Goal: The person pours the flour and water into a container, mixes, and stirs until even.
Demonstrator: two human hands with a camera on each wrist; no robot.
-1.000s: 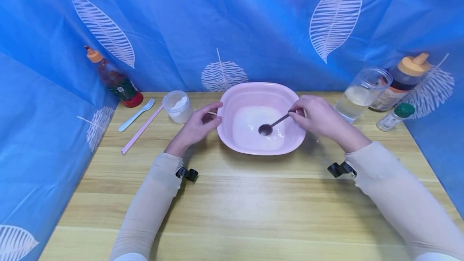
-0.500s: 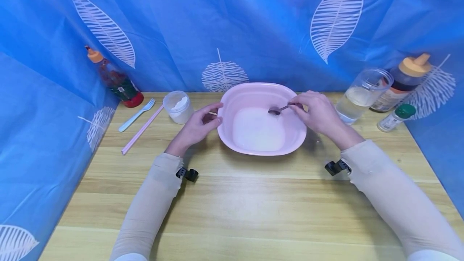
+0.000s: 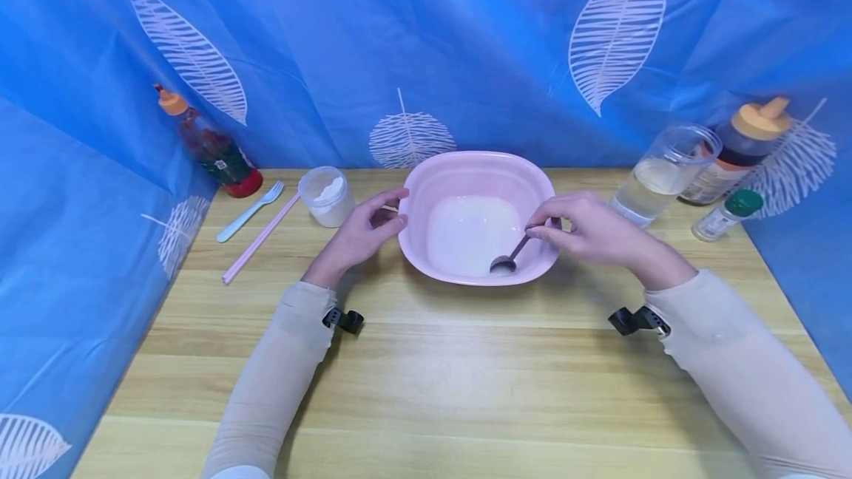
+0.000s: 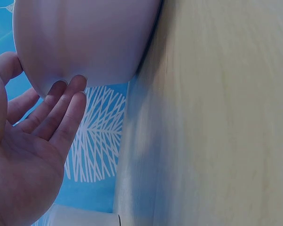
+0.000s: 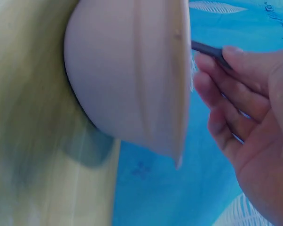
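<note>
Pinching the spoon (image 3: pixel 504 265) is the right hand (image 3: pixel 594 231) — left hand (image 3: pixel 362 231) (spread) touches the basin (image 3: pixel 479 177).

1 left hand (image 3: pixel 362 231) and 1 right hand (image 3: pixel 592 231) make 2, with 2 sleeves (image 3: pixel 273 375) and 2 cameras (image 3: pixel 353 322). There is 1 basin (image 3: pixel 466 179), 1 spoon (image 3: pixel 504 265), 1 fork (image 3: pixel 248 216), 1 jar (image 3: pixel 329 202), 1 cup (image 3: pixel 646 187) and 1 shaker (image 3: pixel 722 216). 1 red bottle (image 3: pixel 214 150) and 1 dark bottle (image 3: pixel 739 154) make 2; caps (image 3: pixel 761 123) number 3 (2 orange, 1 green). Pink sticks (image 3: pixel 261 239): 1 or 2, too thin to tell. 1 table (image 3: pixel 452 383), and 6 leaves (image 3: pixel 620 28) on the cloth (image 3: pixel 499 58) in the head view.
</note>
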